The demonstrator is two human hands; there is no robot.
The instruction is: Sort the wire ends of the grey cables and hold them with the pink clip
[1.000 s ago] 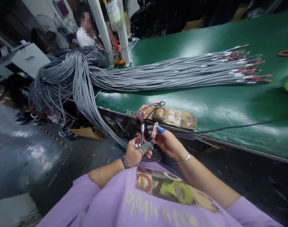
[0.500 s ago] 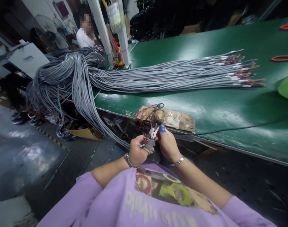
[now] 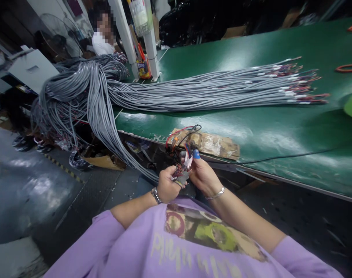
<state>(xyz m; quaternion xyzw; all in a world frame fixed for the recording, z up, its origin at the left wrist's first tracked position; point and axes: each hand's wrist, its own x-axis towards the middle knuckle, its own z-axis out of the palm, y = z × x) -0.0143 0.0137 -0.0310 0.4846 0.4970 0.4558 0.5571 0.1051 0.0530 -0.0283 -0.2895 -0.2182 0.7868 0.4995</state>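
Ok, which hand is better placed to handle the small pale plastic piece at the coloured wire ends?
Probably the right hand: its blue-capped fingertip pinches the small pale plastic piece, while the left hand grips the coloured wires.

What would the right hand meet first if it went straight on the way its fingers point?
The right hand, holding coloured wires, would probably meet the red and black wire loop by the cardboard pad; depth unclear.

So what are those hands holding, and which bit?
A bunch of coloured wires: the left hand grips them low down, the right hand pinches a small pale piece near their tips.
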